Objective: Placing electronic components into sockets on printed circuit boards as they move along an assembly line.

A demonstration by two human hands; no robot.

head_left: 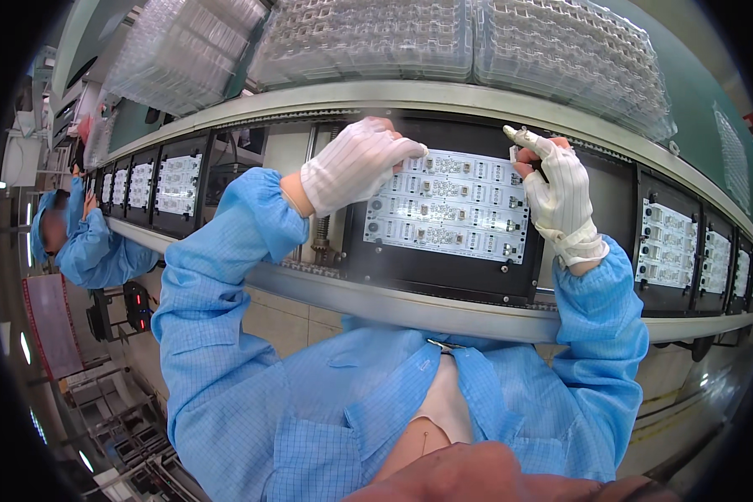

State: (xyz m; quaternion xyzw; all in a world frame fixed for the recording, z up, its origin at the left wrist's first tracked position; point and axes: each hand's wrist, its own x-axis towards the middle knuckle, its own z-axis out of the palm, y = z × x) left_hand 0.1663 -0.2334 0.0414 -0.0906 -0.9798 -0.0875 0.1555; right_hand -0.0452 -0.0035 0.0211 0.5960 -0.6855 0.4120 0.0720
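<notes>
Nearest the person runs the conveyor's pale metal near rail (410, 306), and just beyond it, between the rails, lies a flat black rectangular carrier plate (427, 268). On the carrier, bordered by its dark near edge, sits a white rectangular circuit-board panel (477, 221) made up of four strips. Small brown parts show along the middle of the strips, so work on this panel seems well along; whether every spot is filled is too small to tell. The gloved left hand (351, 171) is at the panel's far left corner, its fingers bunched close together, while the gloved right hand (560, 188) is by the far right corner, index finger extended and the others curled. Whether either holds a small part cannot be told. With both hands there, this panel appears unfinished. Along the conveyor, similar white panels (668, 243) lie on other carriers, their completeness unclear. Beyond the far rail (443, 94) stand stacks of clear plastic trays (360, 50).
</notes>
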